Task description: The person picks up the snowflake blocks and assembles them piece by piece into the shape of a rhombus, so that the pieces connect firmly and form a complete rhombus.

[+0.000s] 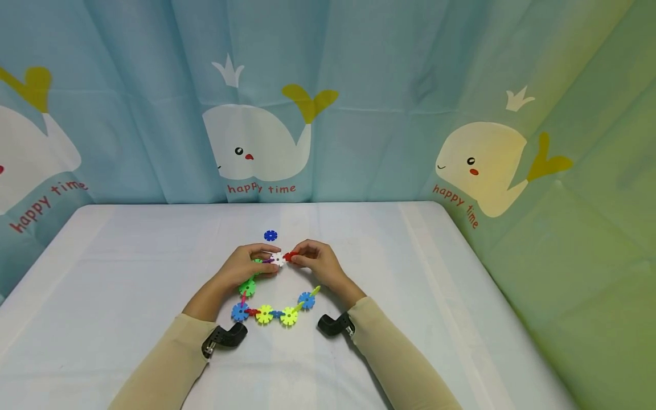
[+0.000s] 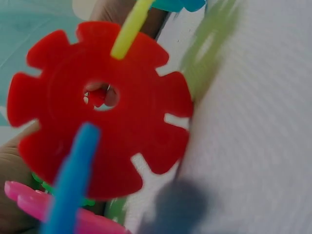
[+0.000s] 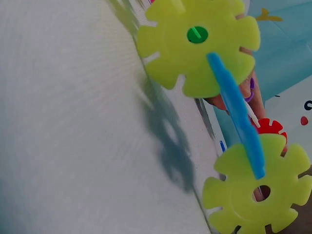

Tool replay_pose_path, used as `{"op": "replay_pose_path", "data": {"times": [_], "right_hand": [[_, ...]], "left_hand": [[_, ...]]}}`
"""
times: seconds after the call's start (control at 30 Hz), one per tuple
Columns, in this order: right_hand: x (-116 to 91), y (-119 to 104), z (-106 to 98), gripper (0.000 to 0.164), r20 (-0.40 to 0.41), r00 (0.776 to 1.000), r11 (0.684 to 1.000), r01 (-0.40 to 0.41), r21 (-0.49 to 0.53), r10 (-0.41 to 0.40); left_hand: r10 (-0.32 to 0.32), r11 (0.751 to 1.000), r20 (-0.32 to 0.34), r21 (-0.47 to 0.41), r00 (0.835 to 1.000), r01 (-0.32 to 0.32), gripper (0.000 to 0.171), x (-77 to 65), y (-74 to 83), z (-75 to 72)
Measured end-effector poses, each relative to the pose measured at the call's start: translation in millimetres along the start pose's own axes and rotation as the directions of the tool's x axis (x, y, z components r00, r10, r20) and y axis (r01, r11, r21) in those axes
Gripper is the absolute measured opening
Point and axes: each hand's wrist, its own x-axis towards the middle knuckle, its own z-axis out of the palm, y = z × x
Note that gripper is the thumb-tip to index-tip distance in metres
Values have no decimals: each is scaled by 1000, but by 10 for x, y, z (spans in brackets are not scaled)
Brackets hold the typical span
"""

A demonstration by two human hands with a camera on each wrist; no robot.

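Observation:
A chain of notched plastic building discs curves between my hands in the head view. My left hand [image 1: 245,266] grips its upper end, with its fingers around a white disc [image 1: 278,259] beside a purple one. Between thumb and fingers, my right hand [image 1: 319,262] pinches a red disc [image 1: 290,256], which meets the white disc's edge. Green discs [image 1: 247,287], a blue disc [image 1: 240,311] and yellow discs [image 1: 263,314] follow along the chain. One red chain disc [image 2: 53,97] fills much of the left wrist view. Two yellow discs joined by a blue disc [image 3: 239,114] stand close in the right wrist view.
Beyond the hands, a loose dark blue disc [image 1: 270,235] lies on the white table [image 1: 128,256]. The chain's other end, with a blue disc [image 1: 306,300], lies near the right wrist. A whale-print curtain [image 1: 369,114] hangs behind the table.

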Motion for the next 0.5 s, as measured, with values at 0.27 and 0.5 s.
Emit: {"op": "replay_pose_path", "data": {"times": [0.27,0.5], "right_hand": [[-3,20,29,9,-23,999,996,21,-83,-23],[-8,-2,60,7,-21,1000,991,16,-133,-19]], "left_hand": [[-1,999,-32,46,999,3,45,6,-5,11],[-17,998,-50,52,999,19,44,10,-10,14]]}}
